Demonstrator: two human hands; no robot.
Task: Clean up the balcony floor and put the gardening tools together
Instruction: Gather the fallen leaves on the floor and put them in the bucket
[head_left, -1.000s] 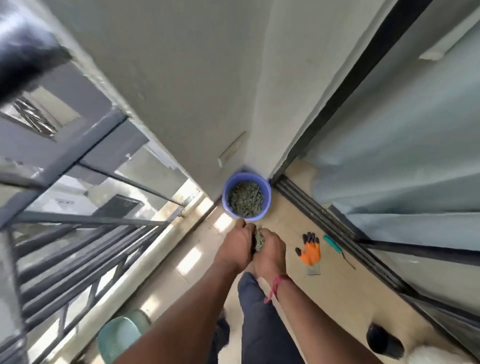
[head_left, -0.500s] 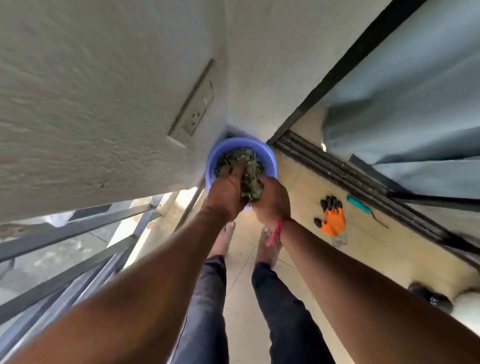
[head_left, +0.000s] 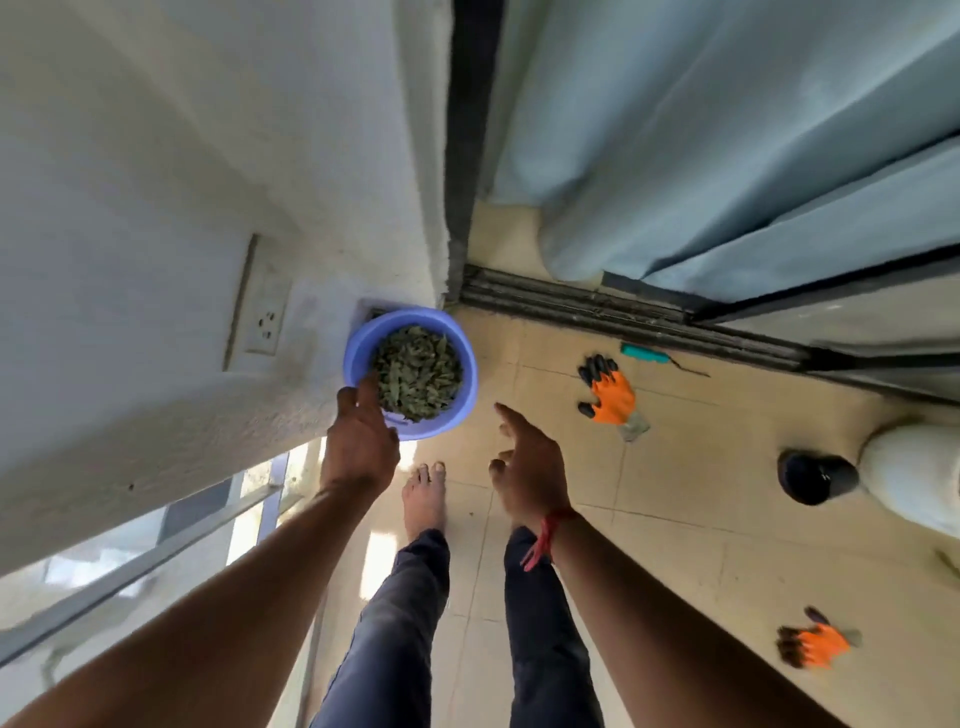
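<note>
A blue bucket (head_left: 363, 343) filled with dry green leaves (head_left: 418, 376) stands on the floor in the corner by the wall. My left hand (head_left: 363, 441) is at its near rim, fingers stretched over the rim onto the leaves, holding nothing. My right hand (head_left: 530, 462) hovers to the right of the bucket with fingers spread and empty. An orange and black glove (head_left: 610, 397) lies on the tiles near the door track. A teal-handled tool (head_left: 647, 355) lies just beyond it. A second orange glove (head_left: 815, 644) lies at the lower right.
A black pot (head_left: 815, 478) lies on its side next to a white object (head_left: 914, 478) at the right. The sliding-door track (head_left: 623, 312) and blue curtain (head_left: 727, 156) border the far side. A wall socket (head_left: 265, 325) and a railing (head_left: 156, 551) are on the left. My bare feet (head_left: 426, 499) stand below the bucket.
Both hands held a clump of leaves together over the bucket; now the clump is gone from them, the hands have parted and the right hand has drawn back.
</note>
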